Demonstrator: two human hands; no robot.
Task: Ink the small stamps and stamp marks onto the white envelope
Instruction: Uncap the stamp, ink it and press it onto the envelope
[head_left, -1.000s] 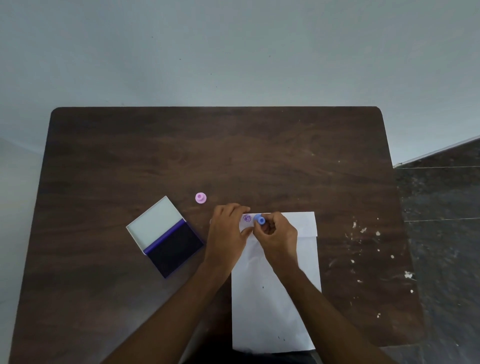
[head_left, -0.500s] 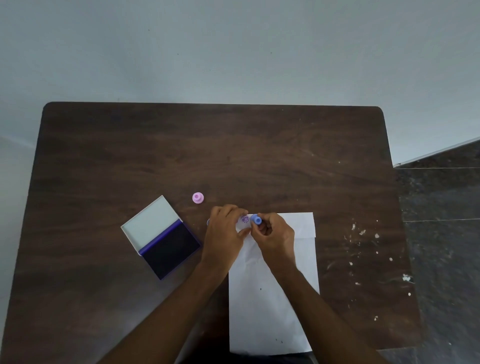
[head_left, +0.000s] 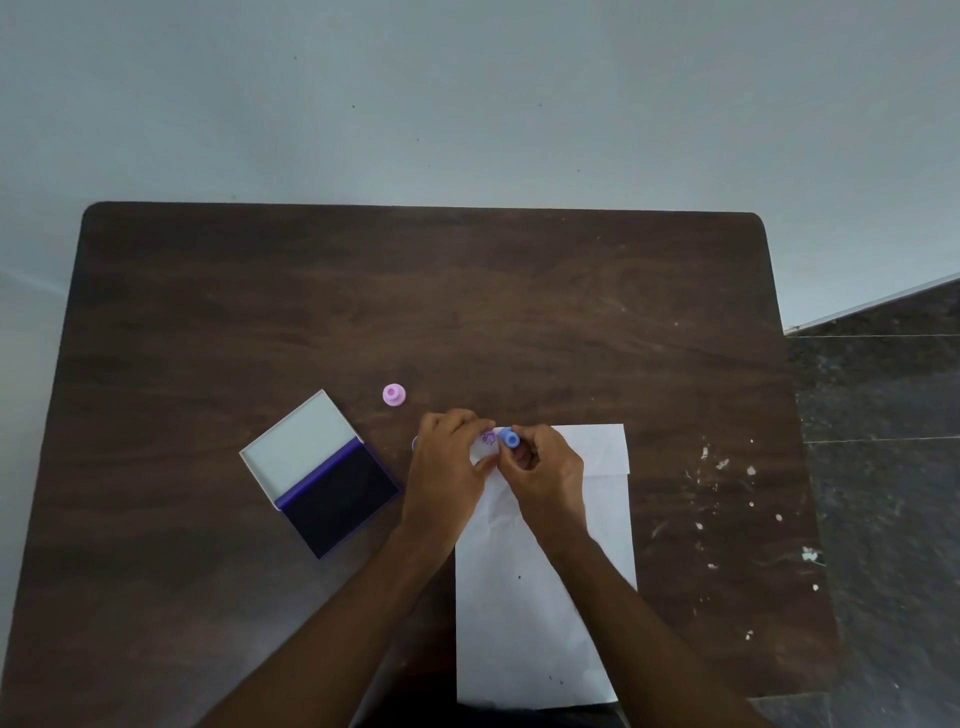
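Press the blue stamp (head_left: 510, 439), pinched in right hand (head_left: 545, 467) fingers, straight down without sliding near the purple mark (head_left: 488, 438) at the white envelope (head_left: 540, 597) far-left corner, left hand (head_left: 447, 462) fingers flat holding paper on counter (head_left: 467, 312).

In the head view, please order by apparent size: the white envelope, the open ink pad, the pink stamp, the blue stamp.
1. white envelope
2. open ink pad
3. pink stamp and blue stamp: they look alike, and the right hand partly hides the blue one.
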